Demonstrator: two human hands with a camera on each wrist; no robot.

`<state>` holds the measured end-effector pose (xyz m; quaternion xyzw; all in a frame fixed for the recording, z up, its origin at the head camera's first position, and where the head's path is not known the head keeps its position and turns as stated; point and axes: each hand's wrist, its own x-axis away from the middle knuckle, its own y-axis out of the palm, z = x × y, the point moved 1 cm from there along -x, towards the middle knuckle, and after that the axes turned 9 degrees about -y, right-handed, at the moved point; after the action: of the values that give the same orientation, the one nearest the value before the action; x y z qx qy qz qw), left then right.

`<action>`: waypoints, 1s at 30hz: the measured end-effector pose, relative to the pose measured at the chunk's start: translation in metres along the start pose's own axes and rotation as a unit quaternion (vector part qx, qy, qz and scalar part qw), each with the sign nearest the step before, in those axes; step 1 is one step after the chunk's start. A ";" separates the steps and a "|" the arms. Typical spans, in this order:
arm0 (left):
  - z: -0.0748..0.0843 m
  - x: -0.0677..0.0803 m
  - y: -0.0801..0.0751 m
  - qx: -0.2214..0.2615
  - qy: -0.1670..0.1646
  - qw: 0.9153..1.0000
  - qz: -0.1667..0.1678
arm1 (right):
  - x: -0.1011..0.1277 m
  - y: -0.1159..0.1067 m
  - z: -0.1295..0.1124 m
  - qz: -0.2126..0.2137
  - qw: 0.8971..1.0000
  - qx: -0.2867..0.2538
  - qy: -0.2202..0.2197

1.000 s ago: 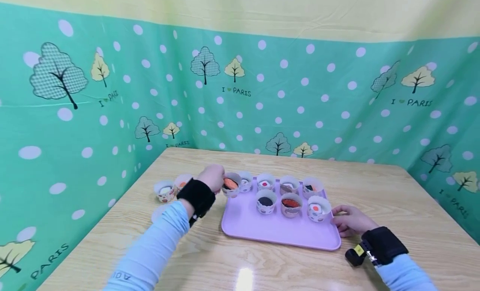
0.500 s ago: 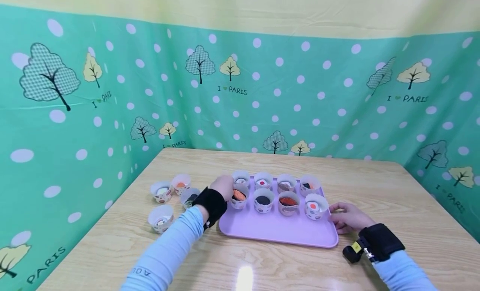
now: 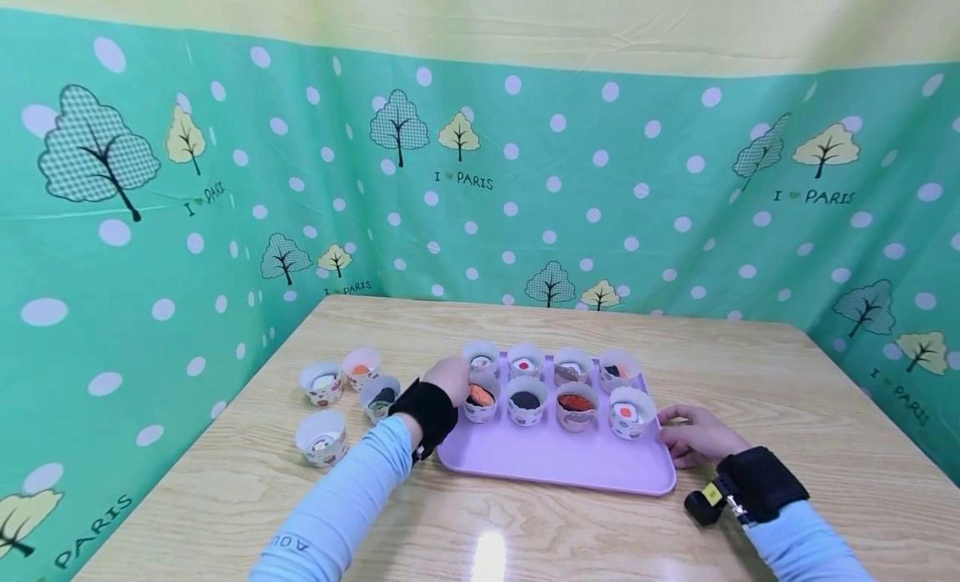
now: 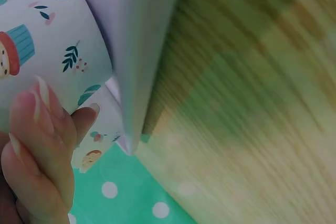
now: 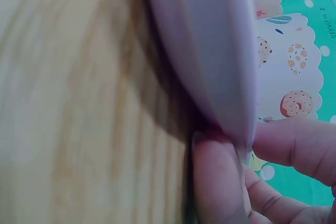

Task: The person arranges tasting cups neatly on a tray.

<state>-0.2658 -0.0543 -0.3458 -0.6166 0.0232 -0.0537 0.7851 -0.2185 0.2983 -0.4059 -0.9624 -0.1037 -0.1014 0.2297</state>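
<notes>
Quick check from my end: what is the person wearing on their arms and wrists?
Both arms are in light blue long sleeves; the left sleeve bears dark lettering. Each wrist carries a wide black strap: the left strap and the right strap, which has a small black-and-yellow camera unit.

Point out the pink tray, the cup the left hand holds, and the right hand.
pink tray [image 3: 555, 461]: head view, bare front floor.
cup [image 3: 480, 396]: head view, orange filling.
right hand [image 3: 697, 436]: head view, back of hand.
</notes>
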 end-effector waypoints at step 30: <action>-0.004 -0.004 0.005 0.012 -0.023 1.000 0.008 | 0.002 0.001 -0.002 0.000 1.000 -0.005 -0.006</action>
<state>-0.2698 -0.0560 -0.3521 -0.6077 0.0088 -0.0336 0.7934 -0.2166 0.2969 -0.4039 -0.9640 -0.1048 -0.0965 0.2243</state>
